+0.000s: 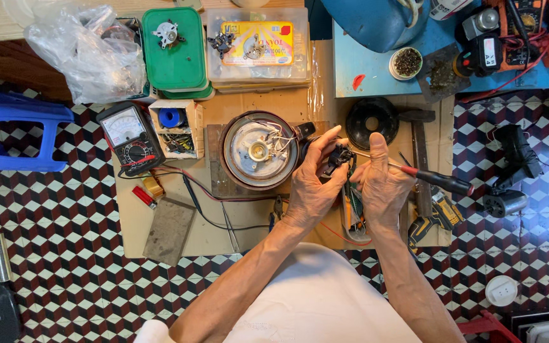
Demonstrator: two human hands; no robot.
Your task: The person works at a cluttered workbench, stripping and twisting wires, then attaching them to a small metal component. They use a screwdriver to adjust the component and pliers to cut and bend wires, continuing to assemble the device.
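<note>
Two hands, both mine, meet just above my lap. My left hand [311, 184] pinches a small black part [338, 156] between thumb and fingers, holding it up in the air just beside the upturned kettle base [260, 150]. My right hand [381, 181] is closed around one screwdriver [432, 178] with a red-and-black handle, thumb raised, its thin shaft aimed across at the part. I judge I am at the step of working a screw or clip on this part; the next move calls for keeping the tip seated and the part steady, since nothing rests on the board.

Below my hands lies a tray of small pliers and cutters [352, 213], too crowded to count. On the cardboard work board [211, 235] I count one kettle base with white wires showing inside, one hammer [419, 152], one black ring-shaped cover [372, 122], one analogue meter [128, 136] with one red and one black lead. Further off sit one green lidded box [176, 54], one clear plastic case [258, 44] and one crumpled plastic bag [77, 51].
</note>
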